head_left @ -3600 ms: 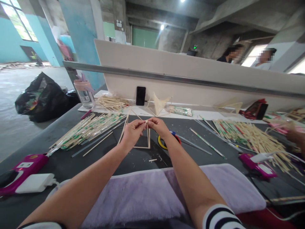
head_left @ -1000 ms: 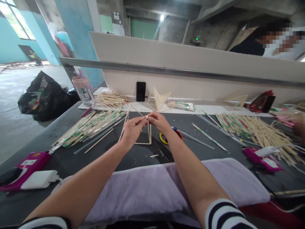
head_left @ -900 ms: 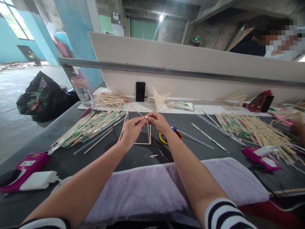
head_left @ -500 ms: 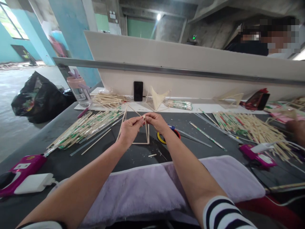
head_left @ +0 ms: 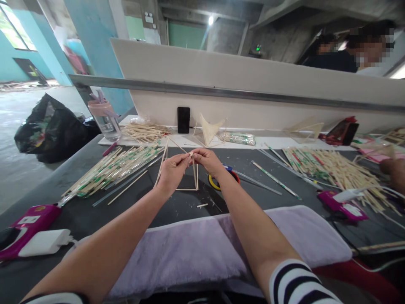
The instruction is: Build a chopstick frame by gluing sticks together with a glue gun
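Note:
A frame of thin wooden sticks [head_left: 197,177] stands on the dark table in front of me, partly hidden by my hands. My left hand [head_left: 172,171] pinches its upper right corner, fingertips closed. My right hand [head_left: 207,161] grips the same corner from the other side, its thumb and fingers meeting the left ones. Whatever joins the sticks there is mostly covered. Just right of my right hand lie scissors [head_left: 215,184] with yellow, red and blue handles, partly behind my forearm. A short bit of stick [head_left: 202,205] rests below the frame.
Wrapped chopsticks [head_left: 117,169] lie in a heap at left, with more sticks [head_left: 338,169] at right. A phone [head_left: 183,120] and a finished-looking stick model [head_left: 209,128] stand at the back. Pink power strips [head_left: 38,223], a bottle [head_left: 106,122] and a lilac cloth [head_left: 190,253] surround my arms. Another person's hand [head_left: 394,171] shows far right.
Both my hands keep their grip on the frame's corner, with hardly any visible movement. In the background, the people at upper right have shifted slightly.

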{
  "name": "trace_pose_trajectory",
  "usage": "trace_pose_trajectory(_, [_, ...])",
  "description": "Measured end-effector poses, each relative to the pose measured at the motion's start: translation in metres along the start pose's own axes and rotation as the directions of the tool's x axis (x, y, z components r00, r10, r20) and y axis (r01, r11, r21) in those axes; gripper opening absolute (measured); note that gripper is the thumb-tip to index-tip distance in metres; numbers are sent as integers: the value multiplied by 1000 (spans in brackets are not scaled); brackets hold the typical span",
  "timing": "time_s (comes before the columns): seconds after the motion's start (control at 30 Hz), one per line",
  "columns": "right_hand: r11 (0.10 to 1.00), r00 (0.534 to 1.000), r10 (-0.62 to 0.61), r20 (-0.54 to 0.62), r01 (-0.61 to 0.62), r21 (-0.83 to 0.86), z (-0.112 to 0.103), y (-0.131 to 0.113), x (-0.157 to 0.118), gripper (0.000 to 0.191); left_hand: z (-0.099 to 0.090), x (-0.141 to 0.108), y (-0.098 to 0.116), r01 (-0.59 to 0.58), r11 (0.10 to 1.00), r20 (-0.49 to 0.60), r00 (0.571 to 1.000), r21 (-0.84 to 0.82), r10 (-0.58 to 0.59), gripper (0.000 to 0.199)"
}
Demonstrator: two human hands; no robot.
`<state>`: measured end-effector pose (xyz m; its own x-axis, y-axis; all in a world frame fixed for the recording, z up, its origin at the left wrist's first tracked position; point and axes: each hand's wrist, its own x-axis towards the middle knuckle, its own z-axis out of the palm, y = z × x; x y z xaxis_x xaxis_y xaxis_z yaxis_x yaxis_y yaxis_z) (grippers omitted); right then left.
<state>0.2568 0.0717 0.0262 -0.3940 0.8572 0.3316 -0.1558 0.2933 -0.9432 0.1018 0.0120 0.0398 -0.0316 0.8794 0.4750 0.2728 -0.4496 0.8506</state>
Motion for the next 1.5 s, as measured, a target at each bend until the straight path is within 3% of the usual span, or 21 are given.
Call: trace_pose_trajectory(1.5, [1000,1000,10,2,-10,17,0,-2,1,31,-2,-1,2,21,998,16,1000,-58,-20,28])
